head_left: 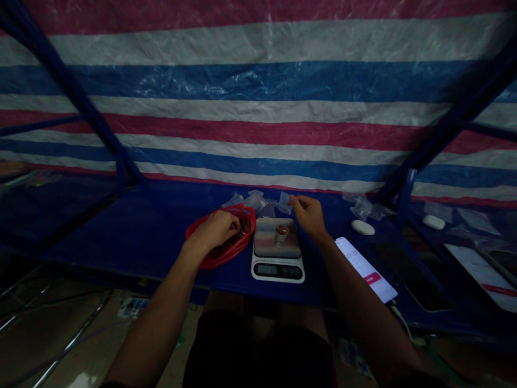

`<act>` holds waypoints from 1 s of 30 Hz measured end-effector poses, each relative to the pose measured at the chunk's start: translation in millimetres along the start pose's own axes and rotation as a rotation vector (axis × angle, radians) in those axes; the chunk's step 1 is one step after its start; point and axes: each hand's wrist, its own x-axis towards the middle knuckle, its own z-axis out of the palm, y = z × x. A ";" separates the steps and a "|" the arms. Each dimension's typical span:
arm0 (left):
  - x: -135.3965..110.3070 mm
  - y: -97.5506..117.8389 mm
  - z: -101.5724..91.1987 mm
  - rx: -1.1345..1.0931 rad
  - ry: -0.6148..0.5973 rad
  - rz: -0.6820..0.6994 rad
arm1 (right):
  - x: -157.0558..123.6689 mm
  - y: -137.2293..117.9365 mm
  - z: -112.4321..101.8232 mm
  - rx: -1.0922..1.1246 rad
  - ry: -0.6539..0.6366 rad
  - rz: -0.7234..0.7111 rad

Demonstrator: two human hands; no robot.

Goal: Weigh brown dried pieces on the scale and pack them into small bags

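Observation:
My left hand (220, 230) reaches over an open red plastic bag (214, 262) filled with small brown pieces (243, 229). Its fingers are curled down among the pieces, and whatever they pinch is hidden. To the right of the bag stands a white digital scale (278, 271) with a lit display. On its metal plate is a small cup (281, 233) containing brown bits. Behind the scale's right corner, my right hand (309, 214) has thumb and fingers closed on the edge of a small clear plastic bag (285, 201).
More clear bags (254, 199) lie along the back of the blue table (133, 226). A lit phone (365, 269), a dark phone (426, 285) and a white oval case (362, 227) lie at right. Blue metal posts (92, 113) flank the striped sheet (258, 81). Another person's hand (12, 168) shows far left.

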 end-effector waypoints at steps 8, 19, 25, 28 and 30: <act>-5.7 -6.3 -13.3 -0.202 0.037 0.055 | 0.7 1.5 -0.4 0.015 -0.011 0.004; 14.3 59.7 -32.1 -0.323 0.069 0.267 | 3.3 -1.3 -1.6 0.007 -0.013 0.026; 42.2 101.4 -26.8 -0.230 -0.025 0.380 | 4.7 0.3 -3.2 0.012 0.000 0.015; 48.2 105.3 -19.2 -0.219 -0.059 0.383 | 4.9 1.6 -4.0 0.025 0.001 0.015; 49.3 104.6 -16.0 -0.205 -0.060 0.388 | 4.8 2.2 -4.1 0.034 -0.005 0.010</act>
